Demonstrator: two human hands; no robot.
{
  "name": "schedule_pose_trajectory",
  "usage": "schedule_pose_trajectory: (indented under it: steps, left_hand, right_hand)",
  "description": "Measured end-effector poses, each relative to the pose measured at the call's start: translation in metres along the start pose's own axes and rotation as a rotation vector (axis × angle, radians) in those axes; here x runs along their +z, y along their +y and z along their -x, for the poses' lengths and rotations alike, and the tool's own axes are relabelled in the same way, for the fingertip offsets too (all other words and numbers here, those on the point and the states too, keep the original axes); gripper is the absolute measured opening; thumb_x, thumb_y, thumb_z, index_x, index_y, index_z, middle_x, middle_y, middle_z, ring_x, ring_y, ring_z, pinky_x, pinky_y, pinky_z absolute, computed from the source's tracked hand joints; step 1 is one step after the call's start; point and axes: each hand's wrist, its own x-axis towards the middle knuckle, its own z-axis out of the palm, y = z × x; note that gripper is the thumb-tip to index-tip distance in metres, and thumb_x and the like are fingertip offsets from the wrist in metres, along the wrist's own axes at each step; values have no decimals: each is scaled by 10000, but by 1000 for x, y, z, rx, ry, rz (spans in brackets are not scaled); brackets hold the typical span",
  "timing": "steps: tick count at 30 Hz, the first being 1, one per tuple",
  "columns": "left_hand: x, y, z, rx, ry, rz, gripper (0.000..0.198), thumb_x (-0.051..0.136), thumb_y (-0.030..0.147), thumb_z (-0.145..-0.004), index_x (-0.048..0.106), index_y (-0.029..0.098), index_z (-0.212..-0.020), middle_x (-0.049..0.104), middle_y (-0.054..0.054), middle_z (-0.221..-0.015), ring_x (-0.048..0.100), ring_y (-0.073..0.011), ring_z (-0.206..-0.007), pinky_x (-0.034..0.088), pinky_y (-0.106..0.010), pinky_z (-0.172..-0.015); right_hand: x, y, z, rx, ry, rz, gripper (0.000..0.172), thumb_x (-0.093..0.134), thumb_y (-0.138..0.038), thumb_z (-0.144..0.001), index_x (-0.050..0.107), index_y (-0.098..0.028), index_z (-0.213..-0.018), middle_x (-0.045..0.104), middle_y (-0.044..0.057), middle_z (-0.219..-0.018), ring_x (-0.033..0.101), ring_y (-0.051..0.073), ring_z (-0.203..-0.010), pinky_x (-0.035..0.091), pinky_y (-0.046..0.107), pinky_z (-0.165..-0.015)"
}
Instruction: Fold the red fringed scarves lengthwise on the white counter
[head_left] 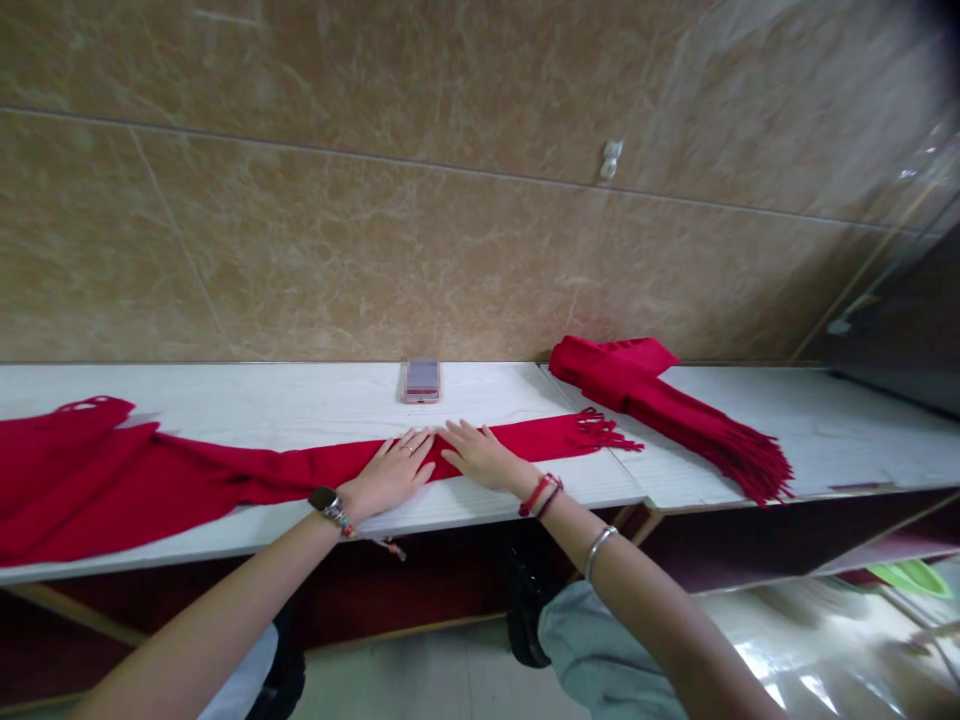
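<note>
A long red scarf (225,475) lies stretched along a white table (300,400), its fringed end (604,432) toward the right. My left hand (394,472) rests flat on the scarf with fingers spread, a watch and bead bracelet on the wrist. My right hand (484,455) lies flat on the scarf just beside it, fingers stretched out, with red cords and a silver bangle on the arm. The two hands nearly touch at the fingertips.
A second red scarf (660,400), folded with fringe hanging, lies on the adjoining table (862,430) to the right. A phone (421,380) lies near the tiled wall (450,200). More red cloth (67,470) bunches at the left. My shoes and knees show below.
</note>
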Motion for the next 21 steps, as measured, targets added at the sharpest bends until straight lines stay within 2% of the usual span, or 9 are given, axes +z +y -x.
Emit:
schedule_pose_trajectory:
  steps: [2, 4, 7, 12, 15, 18, 19, 21]
  left_hand:
    - [1, -1, 2, -19, -37, 3, 554, 223, 388, -923, 236, 120, -1407, 178, -83, -1476, 111, -238, -1359, 160, -431, -1078]
    - [-1, -3, 5, -28, -59, 9, 570, 213, 409, -920, 208, 132, -1417, 146, -65, -1483, 95, -229, -1362, 149, -416, -1083]
    - [-5, -4, 7, -34, -77, 7, 583, 197, 417, -918, 182, 129, -1424, 117, -50, -1486, 79, -220, -1364, 133, -408, -1088]
    - [-9, -2, 5, -42, -121, 18, 595, 198, 411, -911, 168, 115, -1426, 100, -60, -1484, 57, -209, -1366, 120, -409, -1087]
    - [-11, -2, 2, -50, -157, 43, 600, 218, 408, -903, 169, 117, -1425, 93, -71, -1485, 61, -218, -1366, 124, -426, -1082]
    - [-13, -1, -2, -78, -192, 49, 596, 240, 390, -900, 167, 117, -1425, 76, -76, -1487, 59, -226, -1365, 125, -427, -1081]
    - [-14, 0, -4, -82, -193, 45, 590, 253, 381, -900, 177, 118, -1423, 74, -79, -1487, 55, -227, -1365, 124, -426, -1081]
    - [-18, 5, -7, -67, -169, 35, 579, 281, 376, -901, 203, 127, -1418, 81, -88, -1486, 50, -229, -1366, 110, -430, -1081]
  right_hand:
    - [12, 5, 1, 2, -48, 38, 459, 268, -364, -937, 329, -205, -1364, 327, 97, -1431, 260, 288, -1309, 267, 596, -988]
    - [14, 21, 9, 41, -74, 83, 461, 252, -361, -940, 306, -222, -1376, 310, 88, -1440, 260, 294, -1308, 272, 608, -978]
    - [7, 59, 30, 144, -124, 169, 446, 262, -330, -938, 314, -246, -1373, 285, 91, -1451, 255, 313, -1307, 301, 631, -943]
    - [-3, 132, 82, 274, -182, 355, 418, 266, -217, -927, 413, -275, -1314, 277, 79, -1454, 241, 344, -1306, 318, 679, -887]
    - [-8, 162, 105, 406, -187, 379, 405, 261, -220, -928, 444, -283, -1284, 308, 81, -1440, 263, 325, -1301, 297, 688, -894]
    - [-16, 173, 111, 549, -104, 319, 405, 290, -279, -925, 436, -206, -1296, 362, 144, -1401, 321, 320, -1274, 322, 635, -919]
    - [-21, 173, 109, 559, -47, 288, 421, 323, -290, -915, 427, -162, -1303, 378, 173, -1384, 339, 317, -1265, 333, 598, -937]
    - [-32, 168, 105, 485, 49, 222, 443, 406, -278, -880, 444, -101, -1284, 427, 200, -1341, 385, 290, -1240, 352, 496, -973]
